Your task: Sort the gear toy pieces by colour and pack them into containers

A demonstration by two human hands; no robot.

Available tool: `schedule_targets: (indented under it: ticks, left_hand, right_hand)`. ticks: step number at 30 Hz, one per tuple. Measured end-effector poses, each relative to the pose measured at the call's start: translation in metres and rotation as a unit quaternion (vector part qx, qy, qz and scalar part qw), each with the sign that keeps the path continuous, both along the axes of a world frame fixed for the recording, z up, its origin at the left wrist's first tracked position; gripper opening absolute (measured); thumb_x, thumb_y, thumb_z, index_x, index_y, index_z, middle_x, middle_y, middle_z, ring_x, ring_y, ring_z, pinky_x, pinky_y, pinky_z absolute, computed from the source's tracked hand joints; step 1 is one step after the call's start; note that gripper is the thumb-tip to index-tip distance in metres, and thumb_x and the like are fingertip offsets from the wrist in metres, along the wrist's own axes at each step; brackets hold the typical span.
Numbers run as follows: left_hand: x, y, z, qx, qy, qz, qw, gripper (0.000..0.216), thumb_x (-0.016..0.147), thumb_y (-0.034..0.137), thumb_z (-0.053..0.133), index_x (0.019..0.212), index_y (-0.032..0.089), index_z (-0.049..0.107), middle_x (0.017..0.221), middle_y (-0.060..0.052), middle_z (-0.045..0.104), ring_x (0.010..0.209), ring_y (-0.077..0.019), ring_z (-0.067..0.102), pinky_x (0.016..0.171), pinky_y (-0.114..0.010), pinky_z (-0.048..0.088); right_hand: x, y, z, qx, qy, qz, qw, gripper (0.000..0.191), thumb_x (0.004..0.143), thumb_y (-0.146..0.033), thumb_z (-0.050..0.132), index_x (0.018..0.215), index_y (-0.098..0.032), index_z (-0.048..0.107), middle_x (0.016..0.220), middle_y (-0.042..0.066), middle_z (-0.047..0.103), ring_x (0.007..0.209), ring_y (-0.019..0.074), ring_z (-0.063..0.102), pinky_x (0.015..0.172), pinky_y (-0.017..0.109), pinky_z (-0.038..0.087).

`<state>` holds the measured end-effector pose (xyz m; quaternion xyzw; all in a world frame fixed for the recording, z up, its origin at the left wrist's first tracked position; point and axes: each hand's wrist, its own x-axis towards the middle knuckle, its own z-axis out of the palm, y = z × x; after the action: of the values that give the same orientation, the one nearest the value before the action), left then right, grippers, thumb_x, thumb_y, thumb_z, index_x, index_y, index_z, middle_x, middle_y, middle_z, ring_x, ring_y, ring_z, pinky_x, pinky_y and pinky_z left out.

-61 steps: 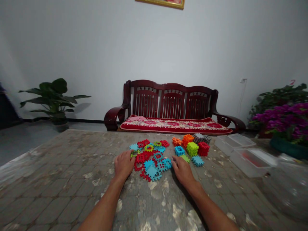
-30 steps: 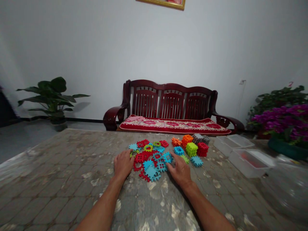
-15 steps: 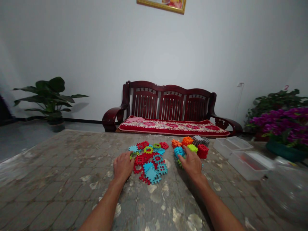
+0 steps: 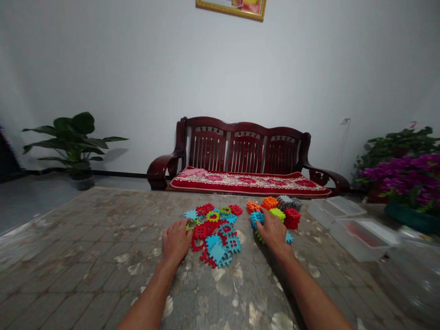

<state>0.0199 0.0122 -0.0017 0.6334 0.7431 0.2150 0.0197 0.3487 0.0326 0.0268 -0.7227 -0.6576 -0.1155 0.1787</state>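
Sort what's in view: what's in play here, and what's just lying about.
In play:
left hand, beside the loose pieces
right hand, at the blue stack
probably the orange, green, red and grey stacks

Lying about:
bench
picture
potted plant on the left
purple flowers
clear boxes, perhaps related

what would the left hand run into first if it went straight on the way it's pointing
The left hand would probably meet the nearest green piece first; they look in contact, though the depth there is hard to judge.
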Motion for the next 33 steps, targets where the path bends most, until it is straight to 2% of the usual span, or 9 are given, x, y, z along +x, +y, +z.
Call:
schedule_targets:
  ticks: [5, 8, 11, 13, 18, 23, 28, 30, 33]
  left_hand:
    - [0.0, 0.0, 0.0, 0.0, 0.003, 0.001, 1.0, 0.038, 0.099, 0.023, 0.049, 0.134, 0.026, 0.064, 0.14, -0.009, 0.068, 0.13, -0.0252, 0.06, 0.115, -0.042, 0.037]
    - [0.0, 0.001, -0.001, -0.001, 0.0, 0.001, 1.0, 0.038, 0.099, 0.023, 0.049, 0.134, 0.024, 0.063, 0.14, -0.009, 0.068, 0.13, -0.0257, 0.06, 0.115, -0.043, 0.037]
    - [0.0, 0.001, -0.001, -0.001, -0.005, 0.001, 1.0, 0.039, 0.099, 0.023, 0.048, 0.135, 0.023, 0.063, 0.14, -0.01, 0.068, 0.131, -0.0265, 0.059, 0.116, -0.045, 0.036]
    - [0.001, 0.0, 0.0, -0.002, -0.007, 0.0, 1.0, 0.04, 0.098, 0.023, 0.049, 0.135, 0.022, 0.063, 0.14, -0.011, 0.068, 0.13, -0.027, 0.06, 0.116, -0.045, 0.036]
    - [0.002, -0.002, 0.003, -0.006, -0.013, 0.001, 1.0, 0.04, 0.099, 0.023, 0.049, 0.135, 0.021, 0.063, 0.139, -0.01, 0.068, 0.131, -0.0268, 0.059, 0.117, -0.045, 0.036]
    - [0.001, -0.001, 0.002, -0.01, -0.006, 0.002, 1.0, 0.039, 0.1, 0.024, 0.049, 0.137, 0.022, 0.062, 0.139, -0.01, 0.068, 0.131, -0.0258, 0.06, 0.116, -0.042, 0.037]
    - [0.0, 0.001, 0.0, -0.002, -0.002, 0.004, 1.0, 0.038, 0.099, 0.024, 0.05, 0.135, 0.024, 0.063, 0.138, -0.009, 0.069, 0.129, -0.0256, 0.06, 0.114, -0.042, 0.037]
    - [0.0, 0.0, 0.0, 0.002, -0.002, 0.002, 1.0, 0.038, 0.099, 0.023, 0.05, 0.134, 0.025, 0.064, 0.138, -0.009, 0.069, 0.129, -0.025, 0.06, 0.114, -0.041, 0.037]
    - [0.001, -0.001, 0.0, 0.003, -0.002, 0.001, 1.0, 0.038, 0.098, 0.024, 0.05, 0.134, 0.024, 0.064, 0.137, -0.009, 0.069, 0.129, -0.0251, 0.06, 0.114, -0.041, 0.038]
  right_hand:
    - [-0.001, -0.006, 0.006, -0.032, -0.007, -0.01, 0.999, 0.046, 0.096, -0.034, 0.057, 0.139, -0.017, 0.062, 0.119, 0.014, 0.076, 0.111, 0.0293, 0.068, 0.089, 0.035, 0.048]
    - [-0.001, -0.011, 0.009, -0.018, 0.004, 0.0, 1.0, 0.046, 0.096, -0.034, 0.057, 0.138, -0.015, 0.064, 0.124, 0.015, 0.074, 0.114, 0.0301, 0.067, 0.093, 0.037, 0.048]
    - [-0.01, -0.018, 0.007, 0.024, 0.031, 0.051, 0.998, 0.041, 0.094, -0.03, 0.057, 0.132, -0.018, 0.068, 0.128, 0.013, 0.073, 0.116, 0.0287, 0.065, 0.099, 0.037, 0.047]
    - [-0.023, -0.025, 0.004, 0.028, 0.066, 0.105, 0.992, 0.038, 0.092, -0.026, 0.057, 0.127, -0.022, 0.072, 0.125, 0.01, 0.075, 0.114, 0.0271, 0.066, 0.1, 0.036, 0.047]
    - [-0.06, -0.048, 0.0, -0.052, 0.118, 0.222, 0.966, 0.039, 0.084, -0.026, 0.065, 0.121, -0.026, 0.075, 0.12, 0.006, 0.077, 0.112, 0.0275, 0.067, 0.098, 0.036, 0.049]
    - [-0.062, -0.059, 0.005, -0.139, 0.11, 0.283, 0.943, 0.048, 0.077, -0.019, 0.067, 0.125, -0.023, 0.074, 0.129, 0.009, 0.072, 0.121, 0.0293, 0.063, 0.107, 0.039, 0.044]
    - [-0.054, -0.06, -0.003, -0.134, 0.146, 0.321, 0.926, 0.036, 0.087, -0.017, 0.061, 0.12, -0.022, 0.075, 0.136, 0.01, 0.07, 0.13, 0.0257, 0.061, 0.113, 0.036, 0.042]
    - [-0.053, -0.059, -0.005, -0.113, 0.171, 0.313, 0.927, 0.031, 0.093, -0.021, 0.055, 0.116, -0.022, 0.076, 0.13, 0.01, 0.074, 0.124, 0.0248, 0.065, 0.109, 0.035, 0.045]
    - [-0.048, -0.054, -0.009, -0.084, 0.233, 0.27, 0.93, 0.035, 0.1, -0.028, 0.046, 0.115, -0.022, 0.077, 0.114, 0.009, 0.079, 0.105, 0.0239, 0.072, 0.097, 0.034, 0.051]
